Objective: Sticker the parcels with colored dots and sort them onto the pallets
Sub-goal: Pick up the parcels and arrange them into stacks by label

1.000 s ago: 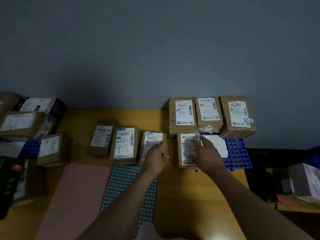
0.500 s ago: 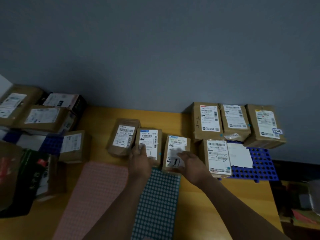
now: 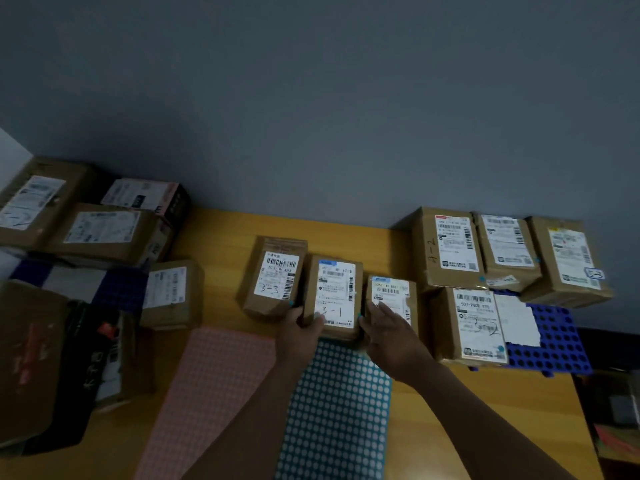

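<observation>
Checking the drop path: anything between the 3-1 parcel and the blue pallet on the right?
Yes. The small parcel under the right hand sits right beside the 3-1 parcel, and the 507 parcel fills the blue pallet's near-left edge. Bare grid shows only farther right.

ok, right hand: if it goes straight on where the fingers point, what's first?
The small parcel: the right hand rests on its label. Beyond it looks like bare table, then the wall, though depth is unclear.

Single head-worn wide-angle view looked forward and down from close above the table (image 3: pixel 460 427), wall (image 3: pixel 311 98) filling its upper half
</observation>
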